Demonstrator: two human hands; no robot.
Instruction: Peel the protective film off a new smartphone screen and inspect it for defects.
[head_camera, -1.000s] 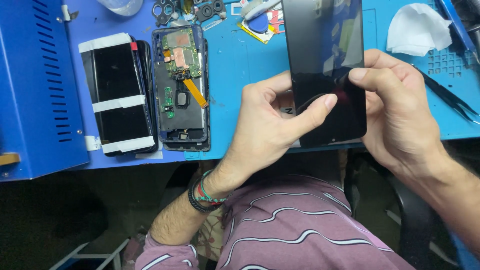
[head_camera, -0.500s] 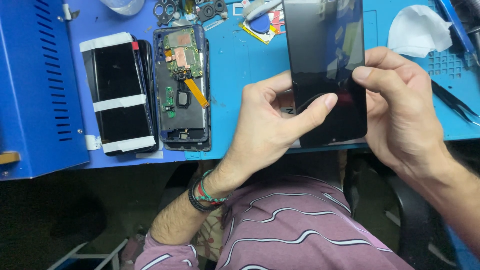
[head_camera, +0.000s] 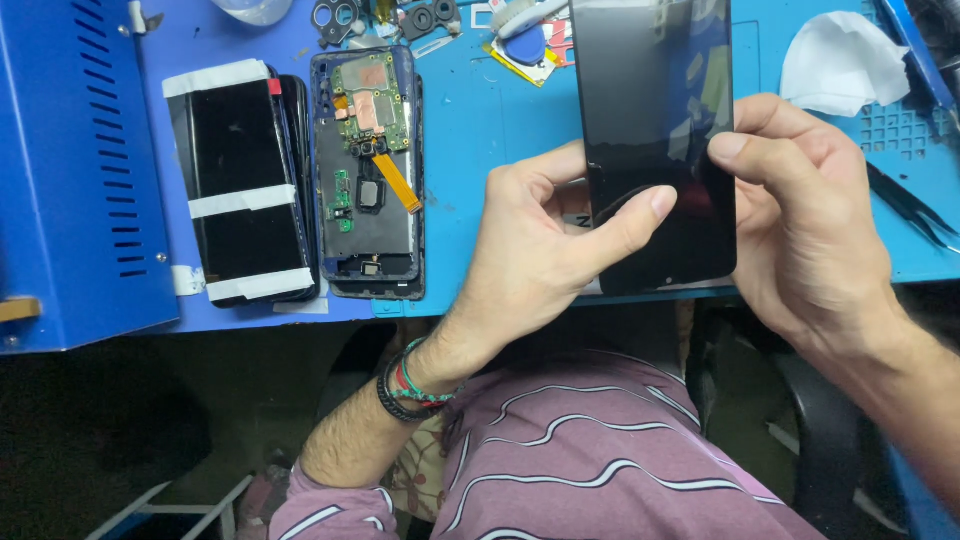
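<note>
I hold a black phone screen panel upright over the blue work mat. My left hand grips its lower left edge, thumb pressed across the glass near the bottom. My right hand clasps the right edge, thumb on the front. To the left on the mat lies an opened phone body with its circuit board and an orange flex cable exposed. Beside that lies another black screen banded with white tape strips.
A blue metal box with vent slots stands at far left. A white cloth and black tweezers lie at right. Small tools and parts sit along the mat's far edge. My lap in a striped shirt is below.
My right hand has slid slightly up the panel's right edge, thumb nearer the front glass. The panel and left hand have barely moved.
</note>
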